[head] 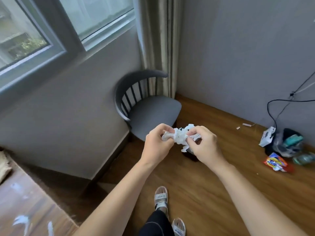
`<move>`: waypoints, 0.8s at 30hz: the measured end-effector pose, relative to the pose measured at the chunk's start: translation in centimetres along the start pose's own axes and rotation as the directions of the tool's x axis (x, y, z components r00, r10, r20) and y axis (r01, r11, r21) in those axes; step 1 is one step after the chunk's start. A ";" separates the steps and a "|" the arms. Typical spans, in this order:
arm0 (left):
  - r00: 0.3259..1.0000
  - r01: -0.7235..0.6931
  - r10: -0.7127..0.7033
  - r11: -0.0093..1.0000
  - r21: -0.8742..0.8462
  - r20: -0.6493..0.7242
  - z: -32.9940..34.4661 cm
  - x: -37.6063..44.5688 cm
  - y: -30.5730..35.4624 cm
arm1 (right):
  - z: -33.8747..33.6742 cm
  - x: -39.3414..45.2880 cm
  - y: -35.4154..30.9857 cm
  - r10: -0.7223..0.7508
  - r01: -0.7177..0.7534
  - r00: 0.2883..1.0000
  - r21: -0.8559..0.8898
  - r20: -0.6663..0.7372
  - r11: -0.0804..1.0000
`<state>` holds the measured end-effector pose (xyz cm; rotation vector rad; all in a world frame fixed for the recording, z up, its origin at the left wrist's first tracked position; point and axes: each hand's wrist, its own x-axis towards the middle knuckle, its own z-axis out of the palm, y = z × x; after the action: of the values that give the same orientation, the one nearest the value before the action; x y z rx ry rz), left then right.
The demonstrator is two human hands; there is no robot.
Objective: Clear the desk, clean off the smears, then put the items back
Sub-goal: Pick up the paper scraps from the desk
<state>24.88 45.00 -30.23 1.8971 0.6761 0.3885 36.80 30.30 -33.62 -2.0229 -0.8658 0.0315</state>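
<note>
Two hands meet in the middle of my view, and I go through the scene from the left edge across. At the lower left I see the desk [25, 201], its wooden top marked with white smears [21, 220]. Above it a window [42, 31] fills the upper left, and a curtain [158, 45] hangs in the corner beside it. Below the curtain a grey chair [150, 108] stands against the wall on the wooden floor [196, 184].

My left hand [156, 144] pinches the left end of a crumpled white tissue [179, 137], fingers curled round it. The tissue stretches between both hands, held up in the air in front of the chair seat, with a ragged strip hanging down near the right hand. My right hand [203, 145] grips the right end of it, thumb and fingertips closed on the paper.

Low in the middle I see two feet in white sandals [161, 200]. Further right, against the wall, lies a heap of things on the floor: a white box [265, 137], a clear plastic bag [286, 143] and an orange detergent packet [275, 161]. A black cable [272, 113] runs down the wall to them.
</note>
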 end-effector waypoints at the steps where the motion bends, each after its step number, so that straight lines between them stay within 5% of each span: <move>1: 1.000 0.000 0.000 1.000 -0.001 0.016 1.1 1.7 -0.2 | -0.1 1.1 1.4 0.021 -0.021 1.000 -0.010 -0.006 1.000; 15: 0.959 0.066 -0.079 0.996 0.055 0.273 18.1 22.0 -8.3 | 2.1 11.7 22.0 0.364 -0.368 0.928 -0.041 -0.083 0.929; 24: 0.920 0.165 -0.214 0.971 0.171 0.329 31.2 27.9 -24.2 | 11.3 9.8 41.0 0.563 -0.565 0.825 0.054 0.051 0.823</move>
<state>57.32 46.72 -66.14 1.9456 0.6549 -0.1211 63.47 30.27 -68.22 -2.1515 -0.2471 0.4233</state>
